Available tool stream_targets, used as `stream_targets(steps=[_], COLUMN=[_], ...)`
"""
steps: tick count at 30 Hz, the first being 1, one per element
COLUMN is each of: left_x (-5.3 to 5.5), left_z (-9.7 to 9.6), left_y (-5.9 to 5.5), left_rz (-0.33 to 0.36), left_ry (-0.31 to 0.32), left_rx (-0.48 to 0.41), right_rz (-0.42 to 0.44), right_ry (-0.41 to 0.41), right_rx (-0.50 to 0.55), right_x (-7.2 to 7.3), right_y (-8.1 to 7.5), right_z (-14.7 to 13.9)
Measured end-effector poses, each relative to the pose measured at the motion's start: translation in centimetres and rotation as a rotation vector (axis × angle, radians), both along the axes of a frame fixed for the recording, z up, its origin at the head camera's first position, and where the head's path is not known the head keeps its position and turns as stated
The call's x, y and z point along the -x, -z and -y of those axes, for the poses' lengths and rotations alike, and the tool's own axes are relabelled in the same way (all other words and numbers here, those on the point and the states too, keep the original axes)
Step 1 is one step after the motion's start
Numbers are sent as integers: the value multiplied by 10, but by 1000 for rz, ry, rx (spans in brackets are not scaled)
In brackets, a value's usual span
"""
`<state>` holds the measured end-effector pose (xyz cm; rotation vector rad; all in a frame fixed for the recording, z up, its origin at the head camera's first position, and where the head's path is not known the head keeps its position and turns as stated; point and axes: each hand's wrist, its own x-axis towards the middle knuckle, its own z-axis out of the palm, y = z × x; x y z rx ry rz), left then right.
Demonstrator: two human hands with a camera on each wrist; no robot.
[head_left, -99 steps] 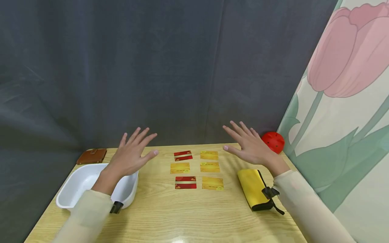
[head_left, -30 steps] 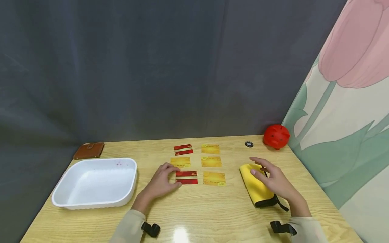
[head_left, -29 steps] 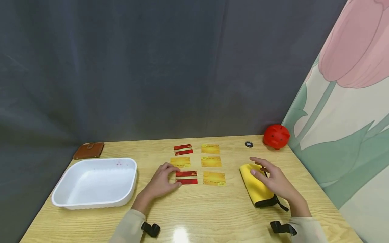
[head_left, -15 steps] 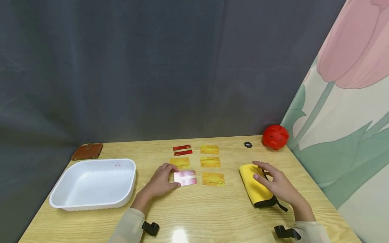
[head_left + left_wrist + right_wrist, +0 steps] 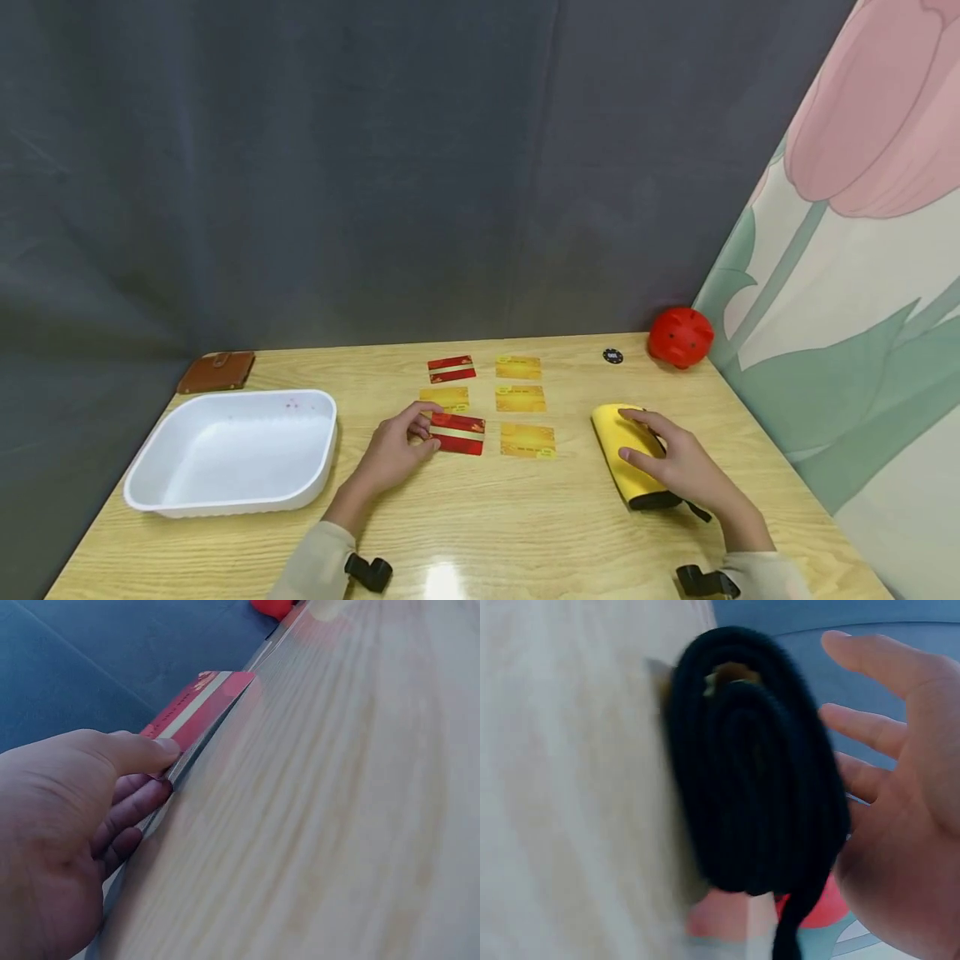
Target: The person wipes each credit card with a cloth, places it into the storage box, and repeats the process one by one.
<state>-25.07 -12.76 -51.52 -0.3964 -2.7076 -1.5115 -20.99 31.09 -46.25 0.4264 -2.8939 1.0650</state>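
Note:
My left hand (image 5: 393, 450) pinches the left edge of a red bank card (image 5: 459, 434) with a pale stripe, thumb near and fingers far. In the left wrist view, that card (image 5: 202, 705) is tilted, its edge slightly off the table. My right hand (image 5: 686, 467) is spread loosely beside and over a yellow roll with black trim (image 5: 626, 446), perhaps a rolled cloth. The right wrist view has the roll's black spiral end (image 5: 757, 772) and strap, with the fingers (image 5: 870, 731) relaxed beside it; contact cannot be told.
Behind lie another red card (image 5: 452, 369) and several yellow cards (image 5: 528, 441). A white plastic tub (image 5: 232, 504) stands left, a brown wallet (image 5: 216, 372) behind it. At the back right are a black chip (image 5: 612, 356) and a red piggy bank (image 5: 680, 337).
Both hands have come down from above the table. The left hand has taken hold of the near red card and tilted it up slightly. The right hand has settled closer over the yellow roll.

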Motion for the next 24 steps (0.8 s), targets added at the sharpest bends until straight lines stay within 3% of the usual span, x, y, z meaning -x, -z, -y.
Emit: stream_targets(steps=[5,10,20,24], left_x=[0,0,0,0], left_z=[4,6,7,7], left_y=[2,4,6,4], left_rz=[14,6,5,2], left_ry=[-20,-12,-11,-8], left_rx=[-117,-159,-170,-173], right_rz=[16,-35,-62,-122], right_ry=[-25,-69,-70,-65], right_rx=[29,14,-5,-21], right_x=[-1,-1,3,4], right_y=[10,20,28,28], right_z=[-2,-2,3,5])
